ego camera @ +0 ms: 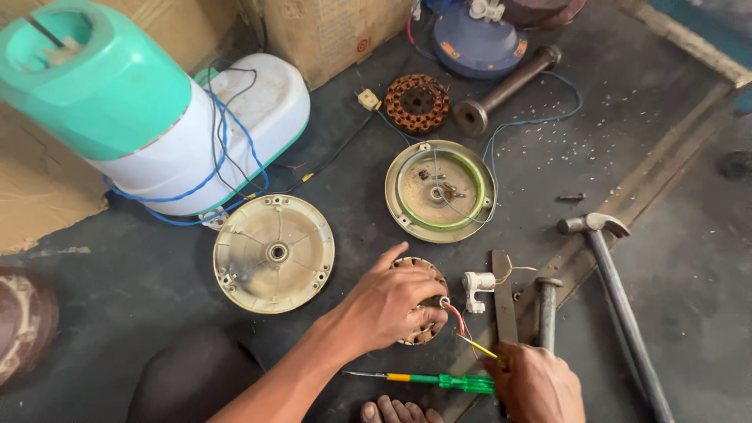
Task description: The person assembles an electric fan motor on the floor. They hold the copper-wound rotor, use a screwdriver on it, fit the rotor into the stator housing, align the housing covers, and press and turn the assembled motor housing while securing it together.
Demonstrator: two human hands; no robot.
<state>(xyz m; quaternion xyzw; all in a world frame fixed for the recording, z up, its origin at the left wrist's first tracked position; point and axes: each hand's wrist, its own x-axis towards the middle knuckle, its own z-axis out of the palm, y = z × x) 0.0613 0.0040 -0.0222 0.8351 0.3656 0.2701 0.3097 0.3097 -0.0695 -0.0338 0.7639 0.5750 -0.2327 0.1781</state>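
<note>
My left hand (388,304) lies over a copper-wound stator (424,333) on the dark floor, fingers wrapped on its top. Red and yellow wires (464,329) run from the stator toward my right hand (536,385), which rests closed at the bottom edge, pinching the wire ends and touching the green handle of a screwdriver (427,380). A white connector block (476,288) sits just right of the stator.
Two round cream motor covers (273,252) (439,190) lie ahead, a second stator (417,103) beyond. A hammer (615,286), flat file (503,296), metal pipe (505,90), green-and-white appliance body (157,117) with blue wiring and cardboard boxes (329,31) surround them. Toes show at bottom.
</note>
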